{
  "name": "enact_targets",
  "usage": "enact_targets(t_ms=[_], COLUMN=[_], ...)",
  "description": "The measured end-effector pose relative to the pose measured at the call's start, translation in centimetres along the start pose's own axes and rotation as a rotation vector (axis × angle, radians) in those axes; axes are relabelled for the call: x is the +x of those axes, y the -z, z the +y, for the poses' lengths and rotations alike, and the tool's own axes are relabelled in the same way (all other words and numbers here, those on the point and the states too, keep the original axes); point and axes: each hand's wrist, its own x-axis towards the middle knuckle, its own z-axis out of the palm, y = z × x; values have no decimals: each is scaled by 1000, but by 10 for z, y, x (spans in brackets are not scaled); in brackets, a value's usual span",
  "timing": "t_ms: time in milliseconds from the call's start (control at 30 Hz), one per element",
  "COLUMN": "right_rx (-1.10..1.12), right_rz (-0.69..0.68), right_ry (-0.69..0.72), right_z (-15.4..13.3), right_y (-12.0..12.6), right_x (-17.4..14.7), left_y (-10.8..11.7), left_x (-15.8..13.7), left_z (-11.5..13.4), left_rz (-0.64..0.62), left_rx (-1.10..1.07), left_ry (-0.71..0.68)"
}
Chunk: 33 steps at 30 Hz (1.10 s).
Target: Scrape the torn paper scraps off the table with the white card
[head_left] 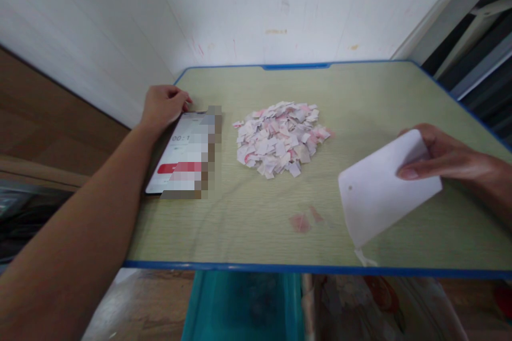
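At the far left of the table point(240, 237), we rest our left hand point(166, 104) by the upper corner of a smartphone point(172, 154); its fingers are bent, and we cannot tell whether they grip anything. The phone shows a timer and a red button, its right side blurred out. Near the middle lies a loose heap of white and pink paper scraps point(276, 141). Nearer us, right of the heap, lie a few reddish scraps point(300, 222). Farther right, our right hand point(436, 154) pinches a flat white scraper point(384, 192), tilted, its small hole toward the heap.
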Motion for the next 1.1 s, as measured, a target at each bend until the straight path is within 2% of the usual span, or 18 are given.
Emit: enact_targets(t_ms=[167,300,567,767,1100], right_rx=[-114,-117,-27,72,-60], right_rz=[-52,-86,-96,-43,-3], right_ry=[-71,-100,-16,21,10], right_z=[0,-1,3,-1,-8], right_y=[1,2,4,-1,-9], right_x=[-3,-4,-2,-4,-2], left_y=[-2,-1,-1,0,8], left_x=[3,2,2,1,-4], left_z=[-3,-2,-2,0,7], left_rz=[9,8,-2,-5,-56], left_rx=[-14,-3,14,34,89], left_ry=[-12,1,20,-1,-22])
